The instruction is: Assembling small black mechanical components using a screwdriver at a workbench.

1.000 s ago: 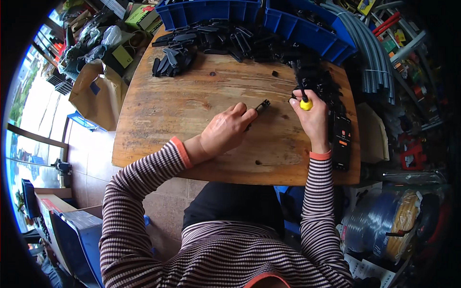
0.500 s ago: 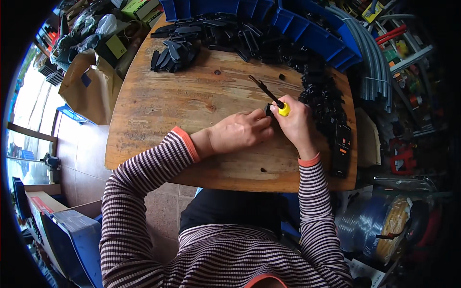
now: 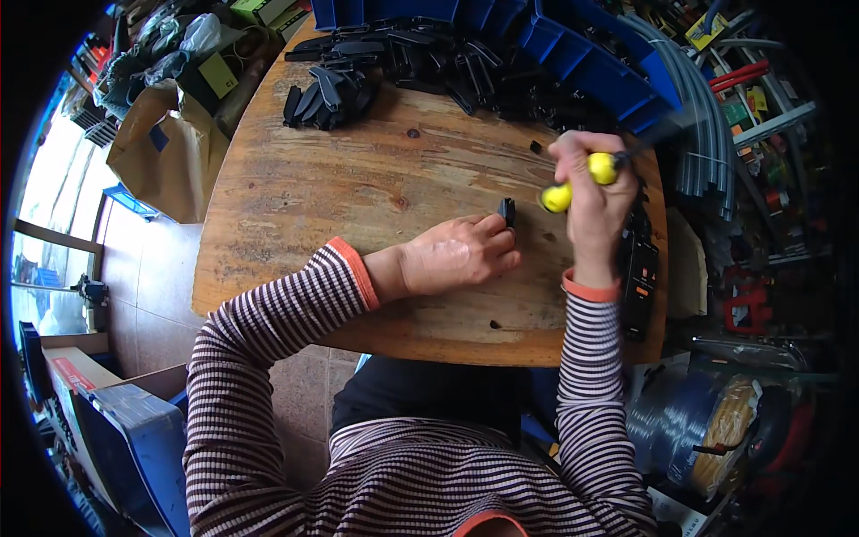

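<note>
While a person in a striped, orange-cuffed top leans over it, a worn wooden desk fills the view from above, with blue plastic bins along its far edge and heaps of black plastic parts in front of them. Near the desk's middle, the left hand rests on the wood, its fingertips pinching a small black part that stands upright on the surface. Just to its right, the right hand is raised above the desk, closed in a fist around the yellow handle of a screwdriver.
</note>
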Available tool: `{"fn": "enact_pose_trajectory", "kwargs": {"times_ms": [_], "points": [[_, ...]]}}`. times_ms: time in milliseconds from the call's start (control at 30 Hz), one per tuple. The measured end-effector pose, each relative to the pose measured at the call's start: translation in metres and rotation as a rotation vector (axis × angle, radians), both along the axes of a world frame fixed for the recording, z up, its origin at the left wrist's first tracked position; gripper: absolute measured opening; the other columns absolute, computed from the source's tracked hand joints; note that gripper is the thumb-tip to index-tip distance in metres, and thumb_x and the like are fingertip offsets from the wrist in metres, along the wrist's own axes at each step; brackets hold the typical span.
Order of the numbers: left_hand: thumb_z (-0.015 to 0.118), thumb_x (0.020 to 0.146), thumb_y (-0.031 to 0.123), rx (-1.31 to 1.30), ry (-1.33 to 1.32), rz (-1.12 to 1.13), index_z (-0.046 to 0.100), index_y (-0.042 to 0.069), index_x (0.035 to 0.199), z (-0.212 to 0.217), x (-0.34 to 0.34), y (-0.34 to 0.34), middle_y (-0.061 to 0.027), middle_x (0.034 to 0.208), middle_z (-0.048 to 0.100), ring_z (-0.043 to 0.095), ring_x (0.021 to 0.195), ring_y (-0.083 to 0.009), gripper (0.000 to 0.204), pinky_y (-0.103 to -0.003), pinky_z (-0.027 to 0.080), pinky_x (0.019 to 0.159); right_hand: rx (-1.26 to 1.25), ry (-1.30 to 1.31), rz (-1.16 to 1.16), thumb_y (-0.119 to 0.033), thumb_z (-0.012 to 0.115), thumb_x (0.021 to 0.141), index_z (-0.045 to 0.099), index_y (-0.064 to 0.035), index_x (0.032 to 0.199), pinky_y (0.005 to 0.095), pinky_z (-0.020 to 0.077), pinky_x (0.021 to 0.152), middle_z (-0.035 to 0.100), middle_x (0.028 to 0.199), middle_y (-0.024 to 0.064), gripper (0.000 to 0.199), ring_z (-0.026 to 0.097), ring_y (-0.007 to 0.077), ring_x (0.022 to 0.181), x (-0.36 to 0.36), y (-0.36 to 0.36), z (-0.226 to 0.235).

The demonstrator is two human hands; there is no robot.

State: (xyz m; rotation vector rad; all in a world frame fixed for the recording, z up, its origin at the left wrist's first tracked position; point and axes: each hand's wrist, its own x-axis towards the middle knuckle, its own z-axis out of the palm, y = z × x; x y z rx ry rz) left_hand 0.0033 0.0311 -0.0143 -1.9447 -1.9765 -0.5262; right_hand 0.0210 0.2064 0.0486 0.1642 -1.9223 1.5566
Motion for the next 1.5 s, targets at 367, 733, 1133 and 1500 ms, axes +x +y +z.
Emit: {"fn": "enact_pose_trajectory", "kwargs": {"times_ms": [367,733,1133,1500], "points": [[0.055,0.086,0.016,-0.007,0.029,-0.086,0.058,0.005,0.107,0.005,-0.03,0.026,-0.0064,0.107,0.062,0.06,0.098,-0.0222,0.024,-0.029,0.052,0.075,0.515,-0.374,-0.317,-0.014,0.074,0.08,0.063,-0.0035,0.088,0.0294,0.0487,0.058,0.066,0.075,0.0104,0.018,0.06,0.0215,0.061,0.025,0.084,-0.017],[0.059,0.091,0.014,0.598,-1.106,-0.084,0.06,0.009,0.101,0.1,-0.191,0.155,-0.006,0.087,0.063,0.064,0.075,-0.0162,0.011,-0.025,0.052,0.061,0.842,-0.472,-0.308,-0.009,0.074,0.074,0.064,-0.0021,0.089,0.0402,0.0515,0.068,0.063,0.087,0.0169,0.019,0.063,0.0347,0.081,0.048,0.079,-0.049],[0.058,0.091,0.034,-0.145,-0.092,0.733,0.061,0.021,0.122,0.023,-0.202,0.163,-0.0066,0.119,0.059,0.058,0.11,-0.0233,0.034,-0.044,0.048,0.089,0.684,-0.426,-0.251,-0.005,0.07,0.074,0.063,-0.0036,0.086,0.0391,0.051,0.065,0.062,0.086,0.0132,0.014,0.063,0.0327,0.079,0.044,0.093,-0.047],[0.069,0.083,0.025,0.407,-0.258,0.547,0.065,0.017,0.116,0.019,-0.161,-0.018,-0.0083,0.127,0.057,0.051,0.119,-0.0278,0.034,-0.04,0.041,0.1,0.741,-0.526,-0.183,-0.004,0.071,0.073,0.064,-0.0007,0.088,0.0346,0.0507,0.07,0.064,0.09,0.0152,0.017,0.064,0.0318,0.083,0.048,0.093,-0.049]]}}
